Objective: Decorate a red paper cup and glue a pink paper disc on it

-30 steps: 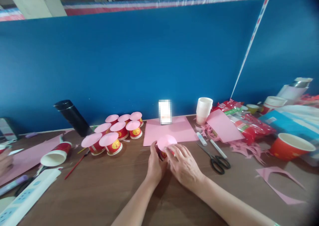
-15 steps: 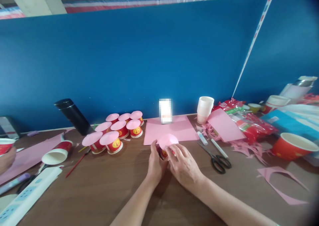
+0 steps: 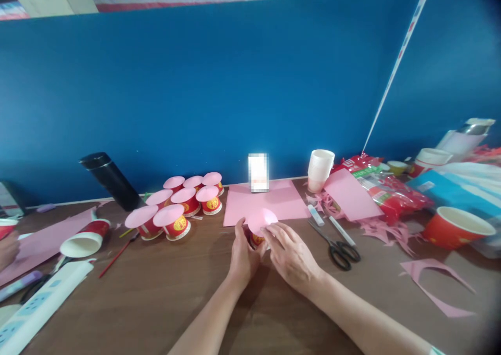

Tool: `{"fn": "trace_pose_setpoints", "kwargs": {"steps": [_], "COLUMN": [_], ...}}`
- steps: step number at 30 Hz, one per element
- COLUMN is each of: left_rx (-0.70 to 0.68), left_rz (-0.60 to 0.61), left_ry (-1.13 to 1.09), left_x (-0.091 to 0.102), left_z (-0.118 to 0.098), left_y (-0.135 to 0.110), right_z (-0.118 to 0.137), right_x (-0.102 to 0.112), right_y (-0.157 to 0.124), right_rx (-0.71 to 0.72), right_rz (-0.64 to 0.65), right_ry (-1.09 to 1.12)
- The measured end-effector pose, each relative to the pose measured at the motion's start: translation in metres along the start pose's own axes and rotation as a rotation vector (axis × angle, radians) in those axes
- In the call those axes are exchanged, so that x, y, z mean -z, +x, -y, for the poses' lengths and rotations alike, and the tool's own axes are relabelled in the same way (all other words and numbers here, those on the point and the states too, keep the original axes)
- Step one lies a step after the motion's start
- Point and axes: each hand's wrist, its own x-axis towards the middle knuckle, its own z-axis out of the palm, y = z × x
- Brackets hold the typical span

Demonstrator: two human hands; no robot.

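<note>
Both of my hands meet at the middle of the brown table [image 3: 156,303] around one small red paper cup [image 3: 257,238] turned upside down. A pink paper disc [image 3: 261,219] lies on its base. My left hand [image 3: 241,256] wraps the cup's left side. The fingers of my right hand [image 3: 291,256] press at the cup's right side and the disc's edge. Behind the cup lies a pink paper sheet [image 3: 270,203].
Several upturned red cups with pink discs [image 3: 176,209] stand to the left, near a black flask [image 3: 109,180]. Black scissors [image 3: 338,250], a glue stick [image 3: 314,215], a pen, a white cup stack [image 3: 320,169], pink scraps and red bags lie to the right. Another person's hand [image 3: 8,248] shows at far left.
My hands stay on the cup and the disc, with only a slight shift. The hand at the far left has lifted a red cup into view.
</note>
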Motion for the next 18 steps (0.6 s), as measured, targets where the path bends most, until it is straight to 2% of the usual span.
{"fn": "trace_pose_setpoints", "kwargs": {"steps": [6, 13, 18], "left_rx": [-0.011, -0.041, -0.032], "left_rz": [0.028, 0.008, 0.015], "left_ry": [-0.117, -0.076, -0.054], "left_x": [0.001, -0.002, -0.001], "left_z": [0.006, 0.013, 0.007], "left_y": [0.0, 0.001, 0.001], "right_z": [0.004, 0.005, 0.004], "right_x": [-0.004, -0.002, 0.003], "right_y": [0.001, 0.003, 0.002], "right_rx": [-0.014, -0.019, -0.022], "right_rz": [-0.003, 0.003, 0.002], "right_ry": [-0.024, -0.011, -0.01]}}
